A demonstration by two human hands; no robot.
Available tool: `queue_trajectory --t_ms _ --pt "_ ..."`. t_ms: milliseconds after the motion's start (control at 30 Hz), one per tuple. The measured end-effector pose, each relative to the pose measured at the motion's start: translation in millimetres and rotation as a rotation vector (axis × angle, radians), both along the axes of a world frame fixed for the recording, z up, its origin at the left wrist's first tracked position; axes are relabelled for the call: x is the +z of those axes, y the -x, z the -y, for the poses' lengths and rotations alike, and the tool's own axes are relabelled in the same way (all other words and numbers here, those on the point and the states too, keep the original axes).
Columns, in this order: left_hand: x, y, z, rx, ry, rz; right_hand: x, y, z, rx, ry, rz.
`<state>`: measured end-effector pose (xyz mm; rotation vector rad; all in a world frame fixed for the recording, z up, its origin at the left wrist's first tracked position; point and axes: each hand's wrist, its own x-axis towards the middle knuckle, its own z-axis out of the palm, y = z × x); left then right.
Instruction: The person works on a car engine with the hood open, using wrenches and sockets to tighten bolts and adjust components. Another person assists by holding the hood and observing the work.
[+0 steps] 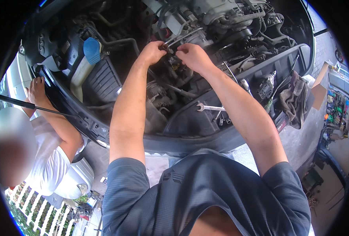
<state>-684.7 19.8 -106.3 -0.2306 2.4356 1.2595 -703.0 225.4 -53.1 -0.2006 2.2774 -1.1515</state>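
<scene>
Two hands meeting deep in engine bay: left hand point(152, 52) and right hand point(194, 57) both pinching small fitting point(170, 50) where thin metal pipes point(184, 36) are ending; each grip closing tight around it. Fitting likely rigid, light, probably oily; best taken by fingertips. Hoses crowding close around. Open-end wrench point(210, 107) lying on front panel, rag point(292, 98) draping further right. Another person's hand point(36, 90) resting on fender, gas strut point(28, 105) crossing beside.

Far on my right, a brown cardboard box point(321, 87) stands open beside the car's front; colourful small packages point(332, 108) crowd beyond it.
</scene>
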Motion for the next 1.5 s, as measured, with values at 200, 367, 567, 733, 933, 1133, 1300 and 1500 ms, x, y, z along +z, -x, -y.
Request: queue_trajectory --t_ms 200,367,567,733,933,1133,1300,1500 --pt "-3.1 -0.9 0.0 0.032 -0.061 0.007 -12.9 0.1 38.6 -0.137 0.037 0.192" --pt "12.1 -6.1 -1.4 -0.050 0.007 -0.048 -29.9 1.8 40.7 -0.459 0.363 0.342" --pt "6.2 -13.2 -0.9 -0.013 0.084 -0.082 -36.8 10.7 35.1 -0.483 0.492 0.461" --pt "-0.9 -9.4 -2.1 -0.021 0.143 -0.119 -43.8 16.1 29.7 -0.475 0.550 0.558" --pt "2.5 -11.6 -1.7 -0.040 0.042 -0.080 -34.0 13.3 39.6 -0.518 0.484 0.556" --pt "-0.7 -9.5 0.1 0.001 0.037 -0.098 -31.3 7.1 48.8 -0.547 0.399 0.471" --pt "0.3 -5.8 -3.0 0.037 0.160 -0.031 -28.8 7.8 45.3 -0.533 0.400 0.491" --pt "-9.1 -9.7 3.2 -0.006 0.068 -0.146 -35.0 12.7 39.7 -0.550 0.407 0.552"
